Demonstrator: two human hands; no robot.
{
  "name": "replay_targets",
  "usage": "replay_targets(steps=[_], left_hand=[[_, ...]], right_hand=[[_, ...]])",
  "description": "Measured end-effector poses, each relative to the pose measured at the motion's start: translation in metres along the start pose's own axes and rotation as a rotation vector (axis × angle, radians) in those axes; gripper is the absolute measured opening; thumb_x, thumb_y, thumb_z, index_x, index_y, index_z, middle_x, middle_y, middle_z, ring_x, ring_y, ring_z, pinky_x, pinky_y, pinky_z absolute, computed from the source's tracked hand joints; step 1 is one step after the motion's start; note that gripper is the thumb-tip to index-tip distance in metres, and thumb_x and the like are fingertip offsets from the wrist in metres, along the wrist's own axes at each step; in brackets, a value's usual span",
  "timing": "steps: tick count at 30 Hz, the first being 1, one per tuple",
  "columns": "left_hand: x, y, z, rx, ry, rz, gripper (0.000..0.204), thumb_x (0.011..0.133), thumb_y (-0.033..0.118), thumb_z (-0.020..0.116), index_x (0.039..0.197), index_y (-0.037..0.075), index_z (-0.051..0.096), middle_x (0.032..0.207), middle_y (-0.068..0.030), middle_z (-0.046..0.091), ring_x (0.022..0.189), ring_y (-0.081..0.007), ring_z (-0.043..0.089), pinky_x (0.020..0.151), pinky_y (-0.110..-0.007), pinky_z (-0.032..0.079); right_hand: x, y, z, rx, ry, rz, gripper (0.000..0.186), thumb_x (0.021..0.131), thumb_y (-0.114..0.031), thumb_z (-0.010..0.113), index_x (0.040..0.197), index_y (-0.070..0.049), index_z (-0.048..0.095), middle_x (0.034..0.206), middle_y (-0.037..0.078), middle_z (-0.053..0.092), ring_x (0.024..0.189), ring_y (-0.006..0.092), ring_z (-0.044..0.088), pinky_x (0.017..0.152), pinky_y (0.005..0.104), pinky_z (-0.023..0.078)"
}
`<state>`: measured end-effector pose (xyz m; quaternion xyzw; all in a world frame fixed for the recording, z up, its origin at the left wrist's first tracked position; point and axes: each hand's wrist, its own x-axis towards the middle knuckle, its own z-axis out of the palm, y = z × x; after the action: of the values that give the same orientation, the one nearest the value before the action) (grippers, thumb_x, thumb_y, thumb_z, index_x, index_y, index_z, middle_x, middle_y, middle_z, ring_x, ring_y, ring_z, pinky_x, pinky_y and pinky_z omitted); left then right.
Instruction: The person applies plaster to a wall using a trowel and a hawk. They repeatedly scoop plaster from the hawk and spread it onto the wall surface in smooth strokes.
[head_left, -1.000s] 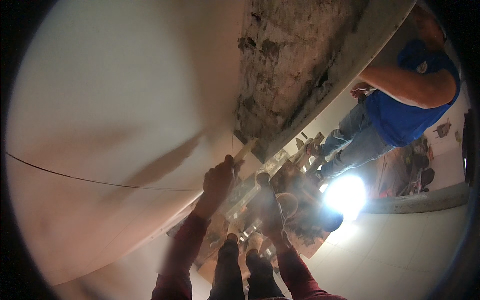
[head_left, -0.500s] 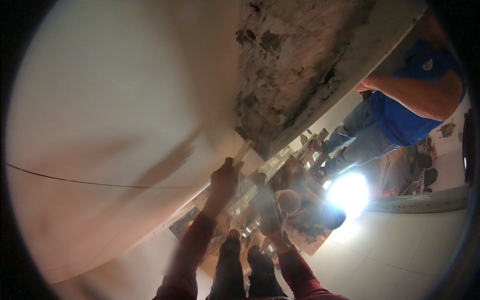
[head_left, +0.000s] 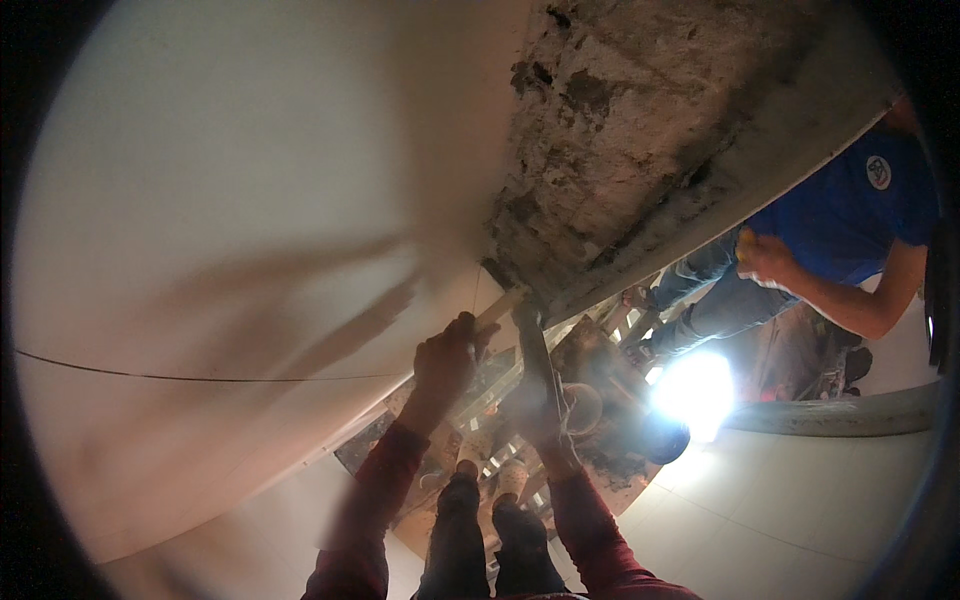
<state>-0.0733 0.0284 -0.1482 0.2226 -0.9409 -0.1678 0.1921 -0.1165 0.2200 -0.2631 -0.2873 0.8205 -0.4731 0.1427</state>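
My left hand [head_left: 446,362] is closed round a pale, flat wooden strip [head_left: 500,309]. The strip's far end reaches the corner where the smooth pale wall [head_left: 250,180] meets a rough, patchy masonry surface [head_left: 620,130]. In my right hand [head_left: 540,425] is a hammer-like tool [head_left: 537,350], fingers wrapped round its lower part. The tool's blurred upper end is close to the strip's far end; whether they touch I cannot tell. A pale strap or cord hangs by my right wrist.
Below my hands stands a pale bucket [head_left: 582,410] on a board platform [head_left: 620,465] with slats around it. A bright lamp [head_left: 693,395] glares at the right. Beyond the masonry edge, a co-worker in a blue shirt [head_left: 830,215] holds something small and yellow.
My right hand has raised the hammer-like tool toward the strip's end. My left hand has shifted little. The view has turned slightly, and the co-worker's arm has moved lower.
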Motion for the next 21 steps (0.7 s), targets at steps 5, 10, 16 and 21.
replay_targets(steps=[5, 10, 16, 21], left_hand=[[0.005, 0.003, -0.003, -0.083, 0.007, 0.0, 0.034, 0.095, 0.04, 0.053, 0.084, 0.008, 0.048, 0.065, -0.0086, 0.06, 0.05, -0.0281, 0.061, 0.043, -0.04, 0.049], [0.011, 0.019, -0.027, -0.026, -0.16, -0.075, 0.033, 0.096, 0.038, 0.052, 0.085, 0.007, 0.049, 0.065, -0.0101, 0.061, 0.051, -0.03, 0.062, 0.045, -0.042, 0.05], [0.009, -0.012, 0.02, -0.212, -0.146, -0.028, 0.025, 0.095, 0.03, 0.053, 0.094, 0.006, 0.054, 0.064, -0.0123, 0.06, 0.055, -0.0304, 0.064, 0.051, -0.042, 0.053], [0.004, -0.024, 0.045, -0.333, -0.116, -0.139, 0.019, 0.088, 0.02, 0.058, 0.103, 0.008, 0.059, 0.08, -0.0161, 0.062, 0.064, -0.0309, 0.065, 0.055, -0.042, 0.053]], right_hand=[[0.006, 0.029, 0.0, 0.12, -0.034, -0.056, 0.024, 0.091, -0.026, 0.048, 0.099, -0.005, 0.058, 0.082, 0.007, 0.055, 0.064, 0.0205, 0.054, 0.054, 0.0304, 0.043], [-0.015, 0.008, -0.014, 0.053, 0.091, -0.197, 0.024, 0.079, -0.008, 0.062, 0.102, -0.001, 0.059, 0.088, 0.017, 0.06, 0.063, 0.0336, 0.061, 0.052, 0.0379, 0.047], [-0.025, -0.082, -0.053, 0.032, 0.101, -0.357, 0.034, 0.077, -0.017, 0.071, 0.104, 0.0, 0.059, 0.084, 0.016, 0.06, 0.062, 0.0333, 0.063, 0.053, 0.038, 0.049], [-0.025, -0.06, -0.051, -0.236, 0.157, -0.425, 0.019, 0.079, -0.003, 0.057, 0.096, -0.002, 0.065, 0.091, 0.008, 0.066, 0.076, 0.0298, 0.065, 0.064, 0.0384, 0.05]])
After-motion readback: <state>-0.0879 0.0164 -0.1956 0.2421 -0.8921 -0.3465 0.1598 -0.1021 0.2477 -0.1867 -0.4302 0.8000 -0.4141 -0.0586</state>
